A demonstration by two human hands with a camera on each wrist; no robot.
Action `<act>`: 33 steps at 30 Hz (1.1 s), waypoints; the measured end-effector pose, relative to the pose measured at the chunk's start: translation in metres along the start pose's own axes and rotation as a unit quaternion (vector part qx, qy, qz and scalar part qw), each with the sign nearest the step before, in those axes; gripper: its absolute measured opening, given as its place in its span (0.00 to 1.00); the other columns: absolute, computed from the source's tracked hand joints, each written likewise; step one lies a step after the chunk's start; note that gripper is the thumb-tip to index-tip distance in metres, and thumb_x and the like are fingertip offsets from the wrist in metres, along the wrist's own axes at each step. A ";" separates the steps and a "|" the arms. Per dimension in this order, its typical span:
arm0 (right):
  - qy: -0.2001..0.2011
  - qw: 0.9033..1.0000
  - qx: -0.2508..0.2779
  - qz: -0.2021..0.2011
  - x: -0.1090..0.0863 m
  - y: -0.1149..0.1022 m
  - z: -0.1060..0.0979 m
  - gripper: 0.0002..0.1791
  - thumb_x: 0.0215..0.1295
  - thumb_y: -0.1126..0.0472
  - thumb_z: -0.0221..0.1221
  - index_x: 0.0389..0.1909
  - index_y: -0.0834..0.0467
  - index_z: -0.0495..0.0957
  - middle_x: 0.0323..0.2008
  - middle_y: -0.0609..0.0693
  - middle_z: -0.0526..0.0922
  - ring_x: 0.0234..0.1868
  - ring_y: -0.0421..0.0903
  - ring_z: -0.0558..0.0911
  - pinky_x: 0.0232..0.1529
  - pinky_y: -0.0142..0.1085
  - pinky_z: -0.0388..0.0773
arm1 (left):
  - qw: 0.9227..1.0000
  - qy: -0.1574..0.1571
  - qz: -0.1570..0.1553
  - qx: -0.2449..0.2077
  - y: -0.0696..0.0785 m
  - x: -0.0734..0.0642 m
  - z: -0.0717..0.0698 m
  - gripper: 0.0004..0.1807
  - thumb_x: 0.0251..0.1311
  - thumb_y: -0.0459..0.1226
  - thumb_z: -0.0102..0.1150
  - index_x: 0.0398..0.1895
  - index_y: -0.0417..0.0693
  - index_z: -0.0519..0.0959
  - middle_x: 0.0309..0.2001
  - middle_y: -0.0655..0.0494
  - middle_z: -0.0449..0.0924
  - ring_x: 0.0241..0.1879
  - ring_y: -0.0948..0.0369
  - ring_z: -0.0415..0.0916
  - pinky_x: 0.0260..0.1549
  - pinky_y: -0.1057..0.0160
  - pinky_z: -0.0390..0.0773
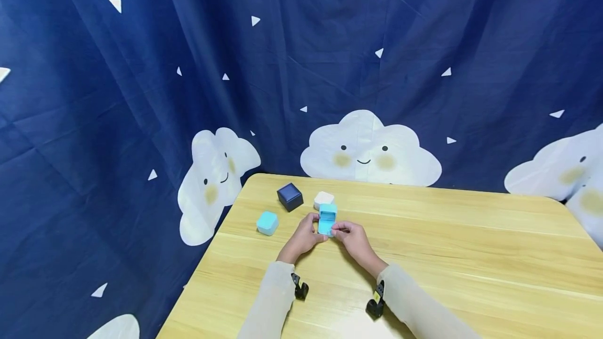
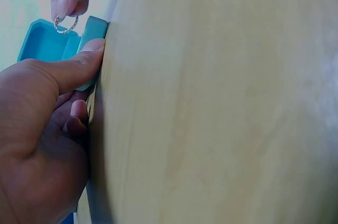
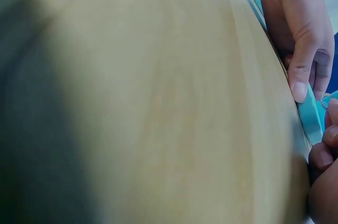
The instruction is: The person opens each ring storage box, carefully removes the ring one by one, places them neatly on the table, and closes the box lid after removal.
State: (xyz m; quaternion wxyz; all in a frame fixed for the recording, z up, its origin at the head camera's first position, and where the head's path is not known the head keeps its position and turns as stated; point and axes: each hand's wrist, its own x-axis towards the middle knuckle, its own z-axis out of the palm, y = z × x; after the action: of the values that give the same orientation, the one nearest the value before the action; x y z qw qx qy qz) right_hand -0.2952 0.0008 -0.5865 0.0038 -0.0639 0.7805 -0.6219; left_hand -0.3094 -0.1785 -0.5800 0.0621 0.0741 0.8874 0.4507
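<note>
A turquoise ring box (image 1: pixel 327 208) stands on the table with its lid up. My left hand (image 1: pixel 303 238) holds it from the left, the thumb along its front edge in the left wrist view. A thin ring (image 2: pixel 65 32) with a twisted or beaded band is pinched between the thumb and fingertips of my right hand (image 1: pixel 356 244). In the left wrist view the ring hangs just over the box's opening; whether it touches the box I cannot tell. The right wrist view shows the same ring (image 3: pixel 323 101) only at its right edge.
Left of my hands sits a closed turquoise box (image 1: pixel 267 223). Behind it is a dark blue box (image 1: pixel 290 197), and a white box (image 1: pixel 323 199) stands right behind the held one. The wooden table (image 1: pixel 447 245) reaches back to a blue cloud-print curtain (image 1: pixel 330 56).
</note>
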 end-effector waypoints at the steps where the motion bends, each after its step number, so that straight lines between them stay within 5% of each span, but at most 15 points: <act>1: -0.002 1.000 0.002 0.002 -0.001 0.000 -0.001 0.04 0.64 0.69 0.65 0.38 0.64 0.86 0.37 0.55 0.87 0.38 0.42 0.81 0.40 0.28 0.78 | 1.000 0.001 0.003 -0.002 0.000 0.000 0.000 0.32 0.57 0.33 0.72 0.62 0.39 0.68 0.54 0.46 0.72 0.42 0.57 0.65 0.40 0.62 0.67; 21: -0.030 0.999 -0.040 0.004 -0.028 -0.008 0.003 0.03 0.64 0.69 0.64 0.35 0.63 0.86 0.32 0.49 0.87 0.36 0.41 0.81 0.39 0.30 0.78 | 1.000 0.007 0.012 -0.008 -0.001 0.001 0.000 0.31 0.55 0.32 0.73 0.61 0.38 0.69 0.56 0.45 0.74 0.42 0.56 0.66 0.42 0.59 0.69; 33: -0.039 0.989 -0.142 -0.017 -0.046 -0.014 0.010 0.04 0.64 0.62 0.66 0.30 0.53 0.86 0.32 0.42 0.88 0.37 0.39 0.82 0.44 0.40 0.78 | 1.000 0.006 0.008 -0.005 0.000 0.001 0.000 0.30 0.56 0.32 0.72 0.60 0.39 0.69 0.55 0.46 0.74 0.42 0.57 0.66 0.42 0.60 0.68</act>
State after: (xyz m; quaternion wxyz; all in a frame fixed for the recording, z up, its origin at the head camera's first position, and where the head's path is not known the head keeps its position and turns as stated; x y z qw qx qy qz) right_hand -0.2478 -0.0078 -0.5784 0.0149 -0.1015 0.8589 -0.5018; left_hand -0.3102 -0.1784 -0.5804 0.0536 0.0779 0.8849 0.4560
